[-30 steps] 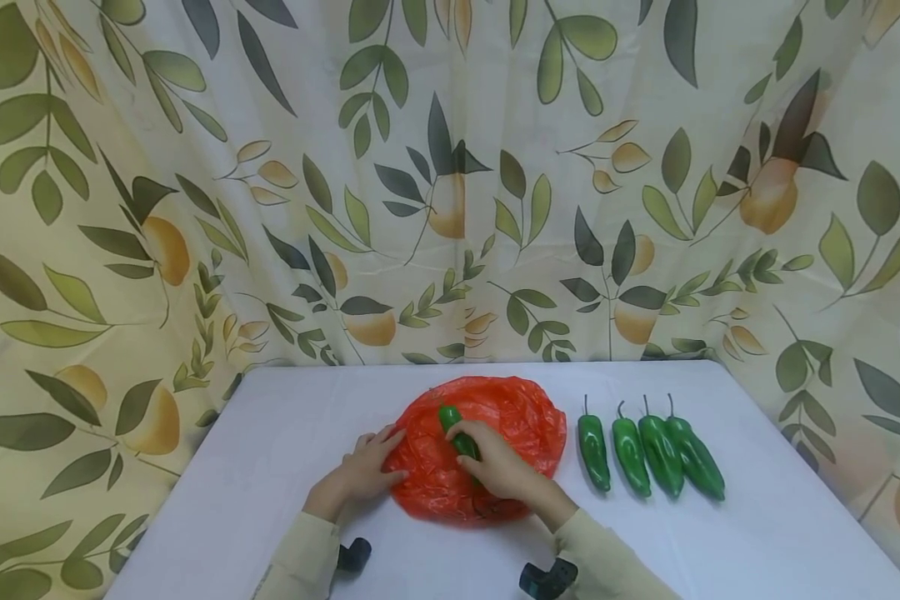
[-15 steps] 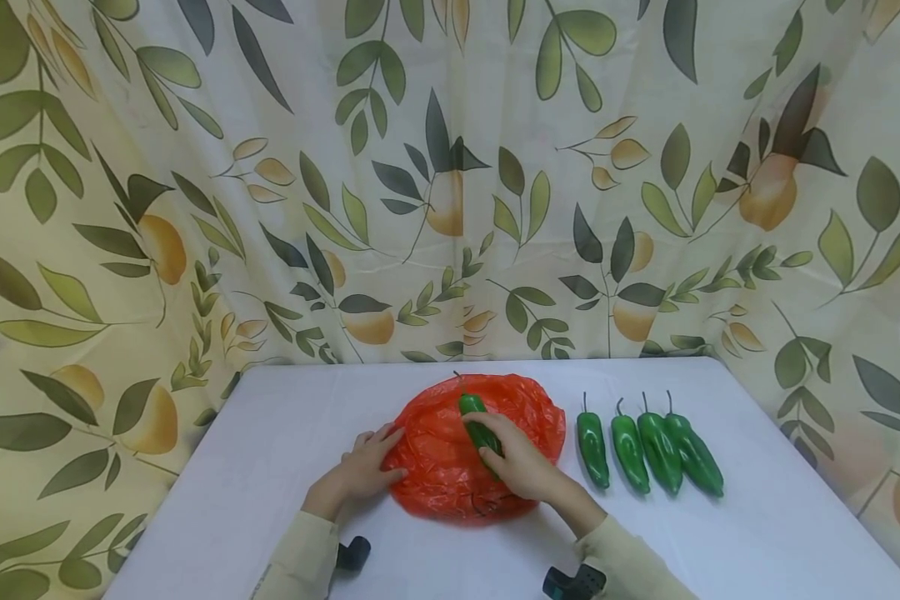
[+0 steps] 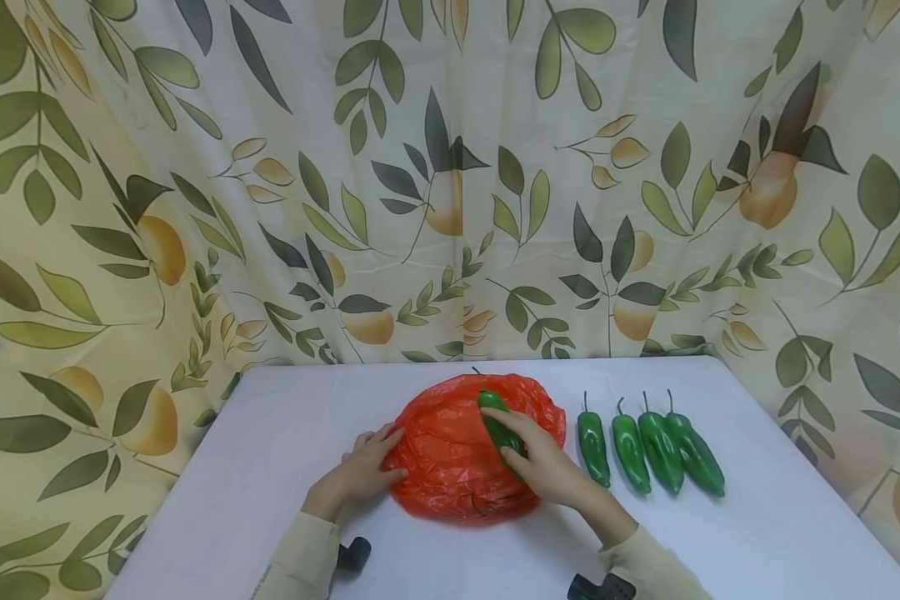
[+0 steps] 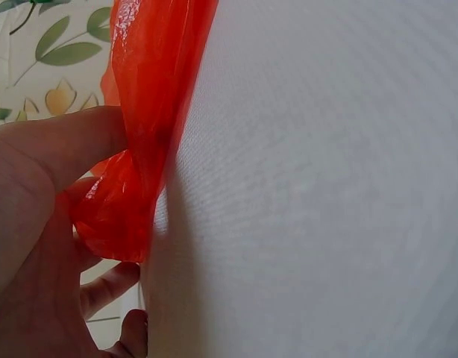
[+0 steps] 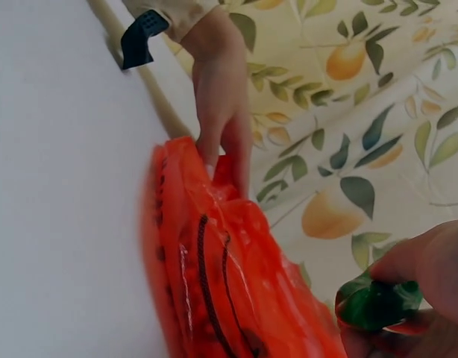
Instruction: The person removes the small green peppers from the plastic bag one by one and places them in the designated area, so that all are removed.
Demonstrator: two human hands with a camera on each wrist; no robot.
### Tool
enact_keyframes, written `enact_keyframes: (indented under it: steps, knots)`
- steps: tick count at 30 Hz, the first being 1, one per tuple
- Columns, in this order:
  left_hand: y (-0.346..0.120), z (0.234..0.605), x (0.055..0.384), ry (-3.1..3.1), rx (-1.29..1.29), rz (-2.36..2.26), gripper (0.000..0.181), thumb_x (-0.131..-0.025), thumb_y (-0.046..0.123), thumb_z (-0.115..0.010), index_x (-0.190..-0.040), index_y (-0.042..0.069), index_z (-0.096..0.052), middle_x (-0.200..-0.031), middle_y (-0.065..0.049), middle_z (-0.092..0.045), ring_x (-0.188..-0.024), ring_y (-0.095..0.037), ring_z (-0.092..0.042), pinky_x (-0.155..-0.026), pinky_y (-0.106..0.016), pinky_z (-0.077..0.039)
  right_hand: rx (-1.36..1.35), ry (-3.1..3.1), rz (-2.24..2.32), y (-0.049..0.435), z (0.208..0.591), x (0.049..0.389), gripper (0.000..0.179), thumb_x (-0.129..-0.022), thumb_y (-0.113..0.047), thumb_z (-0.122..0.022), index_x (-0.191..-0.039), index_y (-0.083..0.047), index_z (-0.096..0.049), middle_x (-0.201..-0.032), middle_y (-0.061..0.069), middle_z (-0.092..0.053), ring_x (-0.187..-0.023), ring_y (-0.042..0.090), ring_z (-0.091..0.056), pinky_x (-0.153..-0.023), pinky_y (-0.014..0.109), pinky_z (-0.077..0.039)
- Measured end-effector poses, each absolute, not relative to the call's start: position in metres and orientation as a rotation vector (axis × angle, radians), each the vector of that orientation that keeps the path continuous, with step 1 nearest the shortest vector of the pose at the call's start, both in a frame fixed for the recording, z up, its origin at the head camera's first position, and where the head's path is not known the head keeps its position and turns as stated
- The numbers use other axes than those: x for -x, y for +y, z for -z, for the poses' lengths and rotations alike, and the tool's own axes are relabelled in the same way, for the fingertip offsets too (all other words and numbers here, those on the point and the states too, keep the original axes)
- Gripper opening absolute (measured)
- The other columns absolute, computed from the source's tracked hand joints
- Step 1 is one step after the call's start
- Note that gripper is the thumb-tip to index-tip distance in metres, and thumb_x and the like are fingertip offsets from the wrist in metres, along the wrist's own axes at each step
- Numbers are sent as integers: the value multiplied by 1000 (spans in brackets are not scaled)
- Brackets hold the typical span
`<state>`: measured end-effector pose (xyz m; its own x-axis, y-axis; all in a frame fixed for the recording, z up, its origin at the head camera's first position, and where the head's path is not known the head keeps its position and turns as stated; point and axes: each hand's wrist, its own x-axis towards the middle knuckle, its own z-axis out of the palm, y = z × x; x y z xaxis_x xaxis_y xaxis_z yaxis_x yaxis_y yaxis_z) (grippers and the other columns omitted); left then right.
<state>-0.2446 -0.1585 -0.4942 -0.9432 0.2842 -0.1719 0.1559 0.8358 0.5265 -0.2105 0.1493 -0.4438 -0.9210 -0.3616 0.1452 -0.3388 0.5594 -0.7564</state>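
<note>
A crumpled red plastic bag lies mid-table, puffed up. My left hand grips its left edge, with bag film between thumb and fingers in the left wrist view. Over the right part of the bag, my right hand holds a long green chili pepper, its thin stem pointing away from me. In the right wrist view the pepper's blunt end shows between thumb and fingers, beside the bag, whose surface bears dark, cord-like lines.
Right of the bag, several green chili peppers lie in a row on the white table, stems toward the back. A leaf-and-fruit patterned curtain hangs behind the table. Dark devices are strapped at both wrists.
My right hand has moved to the right across the bag with the green chili pepper. The left hand keeps its place at the bag's left edge.
</note>
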Motion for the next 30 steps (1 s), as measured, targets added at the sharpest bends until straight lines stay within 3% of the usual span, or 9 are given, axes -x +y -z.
enact_keyframes:
  steps: [7,16,24,30]
  knots:
    - [-158,491,245,2762,-335,-774,75,-91,36,-72,-157,20,-40,-165,-7,-33,-147,-40,-30,-108,-77,-33,602,2772,1320,167,438,209,60,-99,-3,-57,-153,-23,-43,-156,18,-43,-141,46,-43,-100,63,-52]
    - [-158,492,244,2755,-309,-780,75,-91,37,-73,-157,21,-40,-165,-6,-33,-147,-39,-29,-108,-77,-33,617,2852,1321,183,432,202,60,-97,1,-56,-152,-19,-44,-155,22,-42,-141,50,-41,-104,71,-44]
    - [-157,491,241,2763,-296,-779,77,-90,37,-74,-157,22,-39,-166,-6,-32,-148,-39,-29,-111,-76,-31,608,2868,1323,199,425,198,60,-97,2,-56,-152,-18,-43,-153,25,-43,-137,53,-45,-97,67,-51]
    - [-158,490,242,2765,-314,-770,75,-91,36,-73,-157,19,-39,-165,-8,-33,-147,-40,-30,-109,-76,-33,583,2878,1295,209,421,198,60,-97,-1,-58,-153,-17,-42,-154,24,-42,-139,53,-43,-100,66,-50]
